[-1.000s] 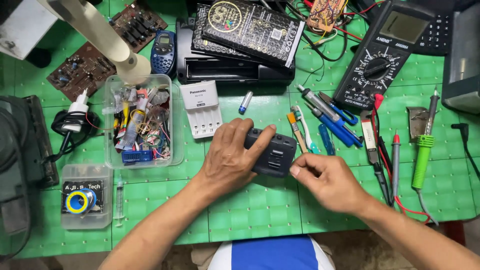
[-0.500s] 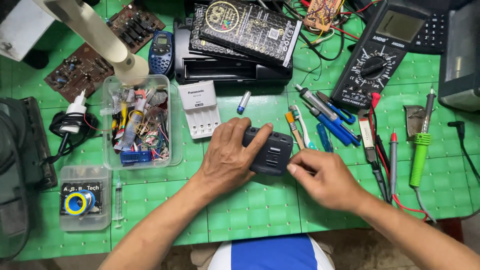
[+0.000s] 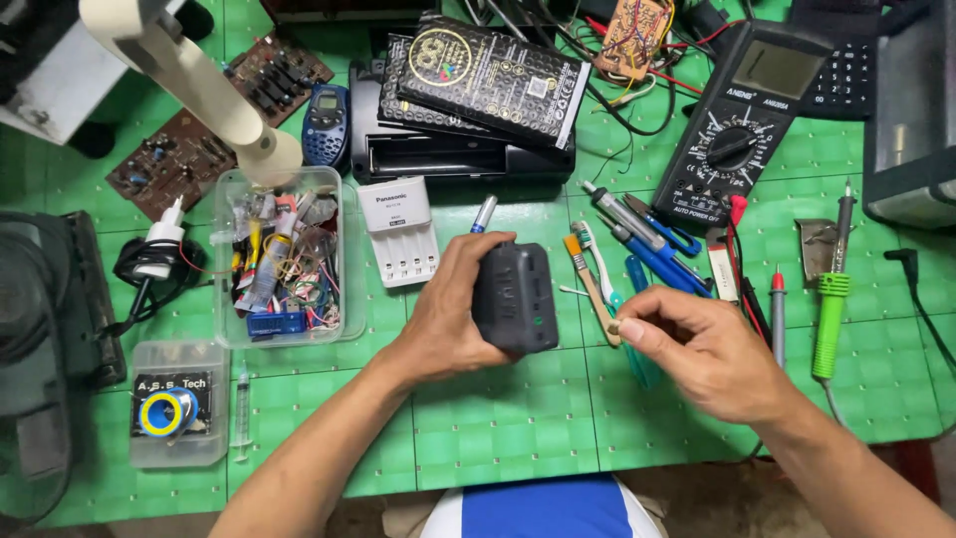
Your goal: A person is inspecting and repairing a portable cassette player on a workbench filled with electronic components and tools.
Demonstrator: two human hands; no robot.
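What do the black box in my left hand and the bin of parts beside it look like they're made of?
Black box: seemingly moulded plastic, matte, with rounded corners and soft highlights, gripped by the left hand. Parts bin: clear, glossy plastic; its contents show through the walls.

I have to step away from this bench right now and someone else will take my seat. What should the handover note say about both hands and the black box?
Left hand: gripping the black box, lifted and tilted off the green mat, its face with a small green dot toward the camera.
Right hand: just right of the box, not touching it, thumb and forefinger pinched on something small; what it is cannot be told.
Nearby: brushes and pens, multimeter, white charger, clear parts tray.
Done: box is picked up.
Left: the box looks closed; nothing visibly opened or attached.
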